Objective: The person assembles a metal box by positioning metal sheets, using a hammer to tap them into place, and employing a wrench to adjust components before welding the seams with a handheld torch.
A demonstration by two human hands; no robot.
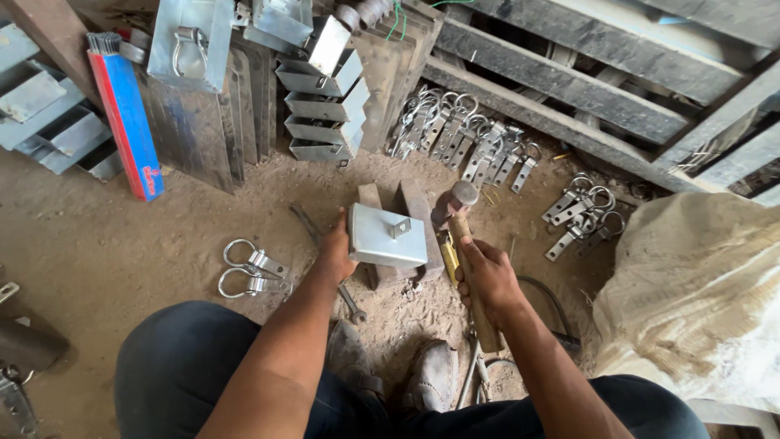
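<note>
Down on the dirt floor, the left hand (335,248) grips the edge of a bent metal plate (387,236), its fingers hidden behind it. The plate rests on steel blocks (410,203), mostly covered. The right hand (486,275) is wrapped tight around a hammer (465,236); the handle's end hides under the wrist. Left of the left hand lie ring clasps (253,270); a sack (691,293) sits beyond the right hand.

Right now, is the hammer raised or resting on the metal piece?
Raised. The hammer, held in the right hand, sits beside the metal piece, not touching it.
</note>
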